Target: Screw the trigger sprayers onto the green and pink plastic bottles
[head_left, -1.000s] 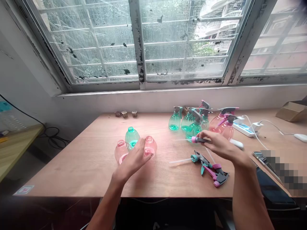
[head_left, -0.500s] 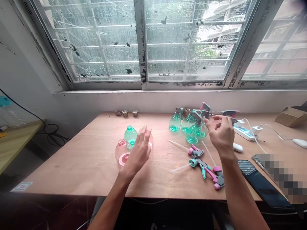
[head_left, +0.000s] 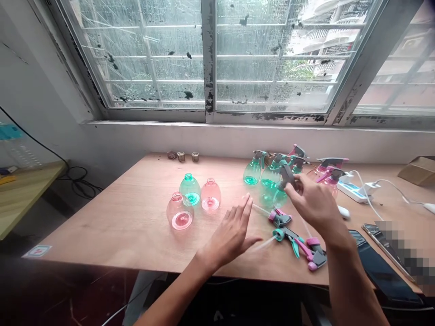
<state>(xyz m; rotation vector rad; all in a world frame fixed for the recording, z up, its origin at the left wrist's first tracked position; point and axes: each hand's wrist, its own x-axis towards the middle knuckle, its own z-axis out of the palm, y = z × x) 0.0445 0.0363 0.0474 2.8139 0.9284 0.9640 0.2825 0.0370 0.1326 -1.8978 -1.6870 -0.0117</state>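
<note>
My right hand (head_left: 314, 203) is closed around the grey trigger head of a teal spray bottle (head_left: 274, 194), which stands at the front of a cluster of capped bottles. My left hand (head_left: 234, 233) is open with fingers stretched, hovering over the table just left of the loose spray heads (head_left: 295, 237) with their clear dip tubes. Three capless bottles stand further left: a teal one (head_left: 189, 190), a pink one (head_left: 210, 195) and a second pink one (head_left: 179, 212).
Several capped teal and pink spray bottles (head_left: 306, 170) stand behind my right hand. A white power strip (head_left: 355, 190) with cables, a black phone (head_left: 380, 267) and a cardboard box (head_left: 419, 170) lie to the right. Small brown items (head_left: 185, 156) sit near the windowsill.
My left hand left the capless bottles and swung right toward the loose spray heads. My right hand dropped from mid-air onto the teal bottle's trigger head.
</note>
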